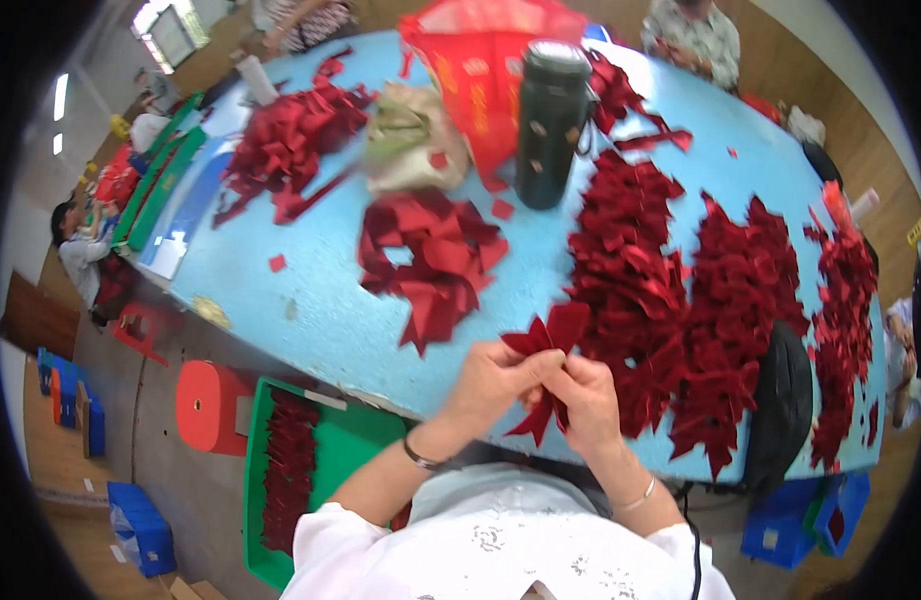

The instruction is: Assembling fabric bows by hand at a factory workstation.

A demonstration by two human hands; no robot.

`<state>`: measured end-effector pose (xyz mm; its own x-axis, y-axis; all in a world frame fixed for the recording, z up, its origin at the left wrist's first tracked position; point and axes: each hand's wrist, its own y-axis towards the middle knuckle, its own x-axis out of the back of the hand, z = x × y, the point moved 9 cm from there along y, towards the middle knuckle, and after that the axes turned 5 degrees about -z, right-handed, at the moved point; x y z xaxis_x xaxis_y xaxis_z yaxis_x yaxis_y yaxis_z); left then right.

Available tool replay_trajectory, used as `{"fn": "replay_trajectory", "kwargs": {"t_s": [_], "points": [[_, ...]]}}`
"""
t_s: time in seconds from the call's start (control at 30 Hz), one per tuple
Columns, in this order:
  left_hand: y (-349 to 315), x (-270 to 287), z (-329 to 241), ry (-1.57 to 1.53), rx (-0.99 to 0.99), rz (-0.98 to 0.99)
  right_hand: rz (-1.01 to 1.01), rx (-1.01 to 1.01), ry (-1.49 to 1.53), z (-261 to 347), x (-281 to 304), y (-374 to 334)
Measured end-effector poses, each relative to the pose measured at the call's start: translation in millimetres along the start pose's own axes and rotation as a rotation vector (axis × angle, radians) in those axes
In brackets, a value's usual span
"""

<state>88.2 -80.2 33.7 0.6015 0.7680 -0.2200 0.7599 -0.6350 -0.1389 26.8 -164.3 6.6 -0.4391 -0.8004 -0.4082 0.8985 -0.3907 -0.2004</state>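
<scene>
Left hand (493,383) and right hand (588,398), fingers closed, pinch a red ribbon bow (566,326); green crate (353,450) holds dark-red ribbons (289,470).

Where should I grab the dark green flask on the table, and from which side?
Probably around the middle of the flask, coming from the near side: it stands upright with a roughly cylindrical body, while the red bag is behind it to the left and dark red ribbons lie to its right.
</scene>
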Motion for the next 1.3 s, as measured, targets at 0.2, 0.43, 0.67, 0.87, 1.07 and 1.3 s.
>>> {"fn": "replay_trajectory", "kwargs": {"t_s": [0.2,0.43,0.67,0.87,1.07,1.3], "points": [[1,2,14,-0.091,0.006,-0.065,0.039,0.04,-0.071,-4,4,-5],[-7,0,22,0.032,-0.079,-0.035,0.095,0.104,0.008,10,-4,-14],[-12,2,30,0.12,-0.098,-0.182,-0.011,0.24,-0.024,-10,24,-15],[-23,5,24,0.448,-0.358,-0.231,-0.061,0.205,-0.153,-22,34,-21],[-41,4,-1,0.643,-0.747,-0.354,-0.005,0.152,-0.096,-20,20,-22],[-23,122,-26,0.256,-0.525,-0.62,-0.02,-0.032,-0.034,-22,24,-36]]}}
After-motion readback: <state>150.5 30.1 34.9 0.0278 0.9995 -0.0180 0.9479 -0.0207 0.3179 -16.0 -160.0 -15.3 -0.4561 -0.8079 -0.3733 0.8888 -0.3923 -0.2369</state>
